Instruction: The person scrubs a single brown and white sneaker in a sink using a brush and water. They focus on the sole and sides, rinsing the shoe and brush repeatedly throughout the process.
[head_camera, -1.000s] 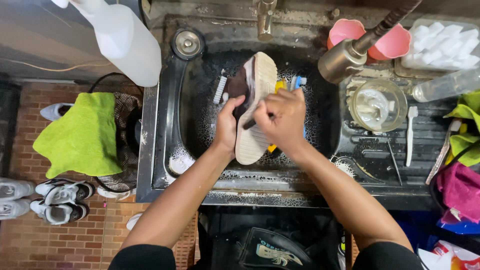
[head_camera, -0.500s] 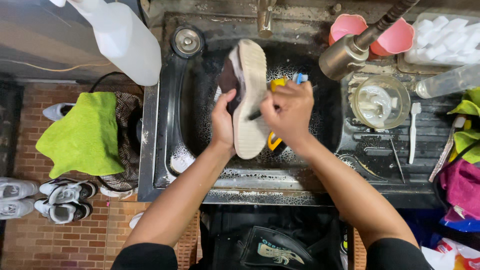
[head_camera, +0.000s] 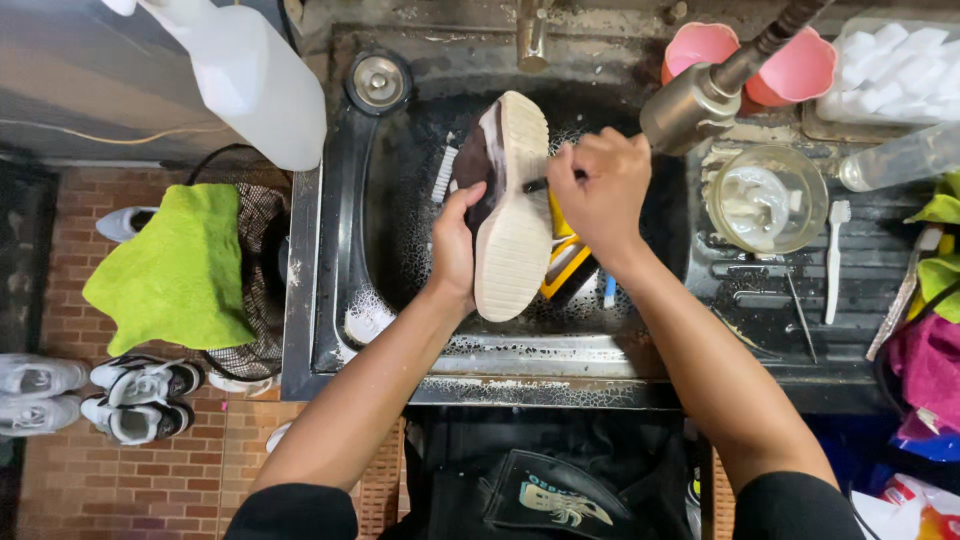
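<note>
Over the sink (head_camera: 330, 300), left hand (head_camera: 455, 250) grips shoe (head_camera: 510, 230); right hand (head_camera: 600, 190) perhaps holds a brush.

A brown shoe (head_camera: 505, 200) with a pale ribbed sole stands on edge over the sink, centre of the frame, sole facing right, toe toward the top. A thin dark-handled brush (head_camera: 545, 183) lies crosswise against the sole's upper part, just right of centre.

Black sink (head_camera: 330, 250) holds brushes; its drainboard (head_camera: 760, 290) bears a glass bowl (head_camera: 767, 198).
</note>
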